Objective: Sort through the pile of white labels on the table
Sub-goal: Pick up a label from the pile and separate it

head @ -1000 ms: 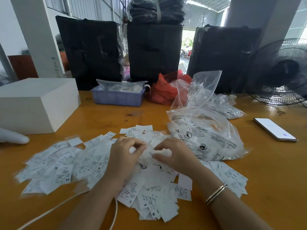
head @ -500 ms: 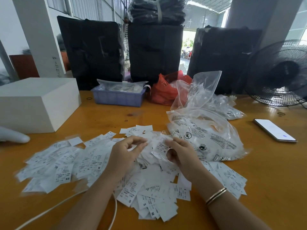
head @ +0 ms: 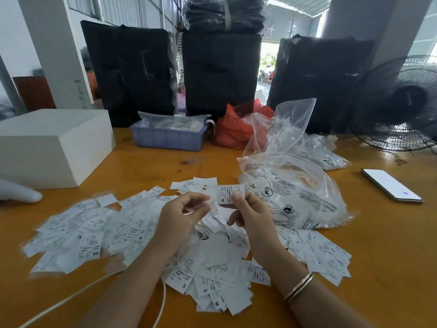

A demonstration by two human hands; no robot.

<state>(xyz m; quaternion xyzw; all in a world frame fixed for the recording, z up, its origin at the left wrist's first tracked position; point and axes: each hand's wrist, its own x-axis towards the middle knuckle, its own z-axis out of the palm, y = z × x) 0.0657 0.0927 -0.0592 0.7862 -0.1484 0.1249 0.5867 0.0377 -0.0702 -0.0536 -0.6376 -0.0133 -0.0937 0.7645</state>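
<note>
Over the middle of the tabletop [head: 390,245] I see my right hand [head: 253,216] raised above the pile of white labels [head: 146,233], its thumb and forefinger pinching one label [head: 228,194] upright by its lower right corner; that label carries small print and a bold M. My left hand [head: 179,218] hovers just beside it, fingers loosely curled and thumb near the forefinger, and I cannot tell whether anything is held between them. A bracelet [head: 299,286] sits on my right wrist. The pile spreads wide across the near tabletop, under both forearms, with sizes such as XS, S and M readable on some pieces. A white cable [head: 71,297] runs along the near edge below my left arm. Just right of the pile lies a clear plastic bag [head: 295,197] with black printing, touching the labels at its lower edge. Farther right rests a phone [head: 391,187], screen up. At the left stands a white box [head: 52,145]; behind are a blue tray [head: 168,138], a red bag [head: 233,131] and a black fan [head: 402,102].
</note>
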